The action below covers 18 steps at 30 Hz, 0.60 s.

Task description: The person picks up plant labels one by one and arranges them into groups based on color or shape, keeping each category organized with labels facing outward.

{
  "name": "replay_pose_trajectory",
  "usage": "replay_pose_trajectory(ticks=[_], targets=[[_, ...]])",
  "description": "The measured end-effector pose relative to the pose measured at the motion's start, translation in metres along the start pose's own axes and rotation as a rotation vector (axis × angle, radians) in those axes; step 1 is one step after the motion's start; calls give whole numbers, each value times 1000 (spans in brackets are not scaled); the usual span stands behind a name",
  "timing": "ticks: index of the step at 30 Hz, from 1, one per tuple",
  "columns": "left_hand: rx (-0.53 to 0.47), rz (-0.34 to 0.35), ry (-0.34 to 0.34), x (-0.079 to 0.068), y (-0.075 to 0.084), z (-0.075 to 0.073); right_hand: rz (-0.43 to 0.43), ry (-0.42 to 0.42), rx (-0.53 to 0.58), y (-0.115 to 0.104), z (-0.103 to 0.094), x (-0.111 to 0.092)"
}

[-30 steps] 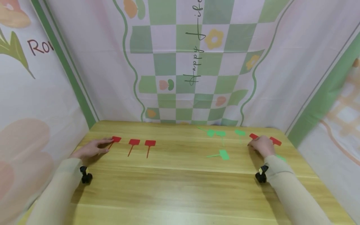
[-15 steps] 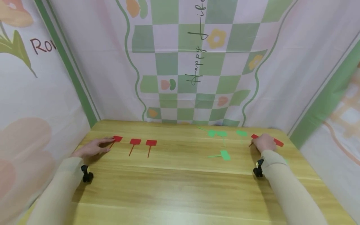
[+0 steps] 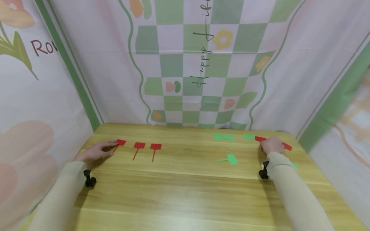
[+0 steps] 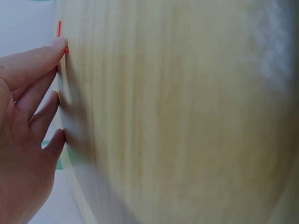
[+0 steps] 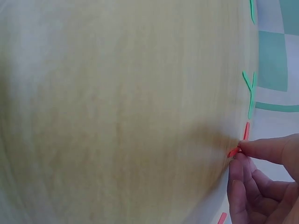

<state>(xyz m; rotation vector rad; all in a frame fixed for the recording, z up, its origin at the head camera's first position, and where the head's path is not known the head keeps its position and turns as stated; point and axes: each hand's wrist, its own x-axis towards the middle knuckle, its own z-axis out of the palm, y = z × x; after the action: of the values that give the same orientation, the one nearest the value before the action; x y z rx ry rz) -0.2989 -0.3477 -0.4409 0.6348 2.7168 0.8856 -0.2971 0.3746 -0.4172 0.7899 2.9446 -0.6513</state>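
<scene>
Extended fingers of my left hand (image 3: 96,151) rest at the head of a red T-shaped plant label (image 3: 121,142) on the table. Its thumb lies apart, near the stem, and overlaps that label (image 4: 59,28) in the left wrist view. Two more red plant labels, one (image 3: 139,145) and another (image 3: 155,146), lie to its right. At the far right, my right hand (image 3: 272,146) pinches a red plant label (image 3: 260,139) between thumb and finger, clearly seen in the right wrist view. Another red label (image 3: 287,146) is partly hidden behind this hand.
Green plant labels lie near the back edge: one (image 3: 218,137), a second (image 3: 229,137) and a third (image 3: 249,136). A further green label (image 3: 232,159) lies nearer, stem leftwards. The wooden table (image 3: 179,192) meets a patterned cloth (image 3: 190,70) behind.
My right hand has turned slightly, and the red label in it has swung, its head now close to the nearest green label. My left hand keeps its place.
</scene>
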Motion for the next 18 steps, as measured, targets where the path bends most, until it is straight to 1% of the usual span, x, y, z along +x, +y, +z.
replay_pose_trajectory(ticks=[5,11,14,18], targets=[[-10,5,-5,-2,4,-1,15,-2,-4,-1,-1,2],[-32,3,-6,-2,5,-1,32,-6,4,-3,-4,1],[-24,6,-2,-2,4,-1,26,0,22,-4,-5,-1],[-19,7,-3,-1,3,-1,12,-15,62,-3,-4,-1]])
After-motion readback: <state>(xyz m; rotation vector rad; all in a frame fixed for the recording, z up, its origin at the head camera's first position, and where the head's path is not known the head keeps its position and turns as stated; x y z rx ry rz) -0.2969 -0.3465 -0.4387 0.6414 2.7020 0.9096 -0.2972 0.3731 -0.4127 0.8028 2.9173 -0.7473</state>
